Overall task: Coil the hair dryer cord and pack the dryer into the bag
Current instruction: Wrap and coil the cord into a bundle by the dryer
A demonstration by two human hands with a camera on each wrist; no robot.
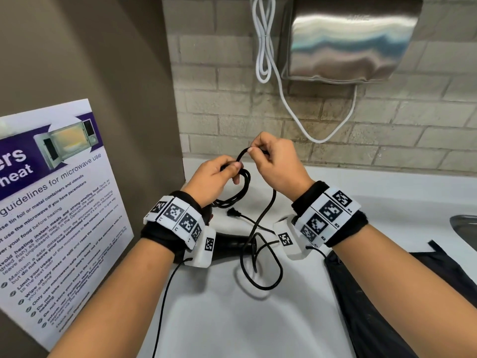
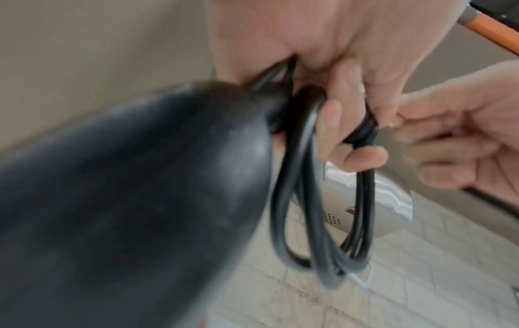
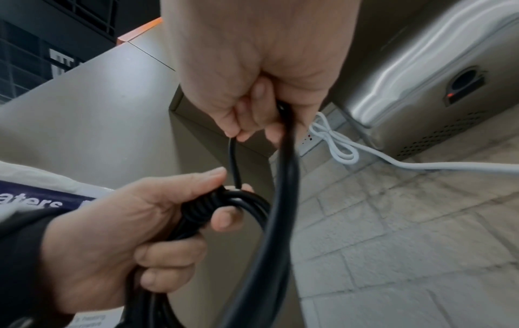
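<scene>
My left hand (image 1: 215, 177) clamps the gathered loops of the hair dryer cord (image 1: 260, 264); my right hand (image 1: 277, 161) pinches the next length. Plug (image 1: 232, 212) and slack lie on the worktop (image 1: 232, 319), bag (image 1: 387, 306) alongside. Advise equal loops, without twist.

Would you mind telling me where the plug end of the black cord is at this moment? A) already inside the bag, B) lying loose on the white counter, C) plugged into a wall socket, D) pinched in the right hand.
B: in the head view the plug lies on the white counter below the hands, while the right hand pinches only a middle stretch of the cord.
</scene>
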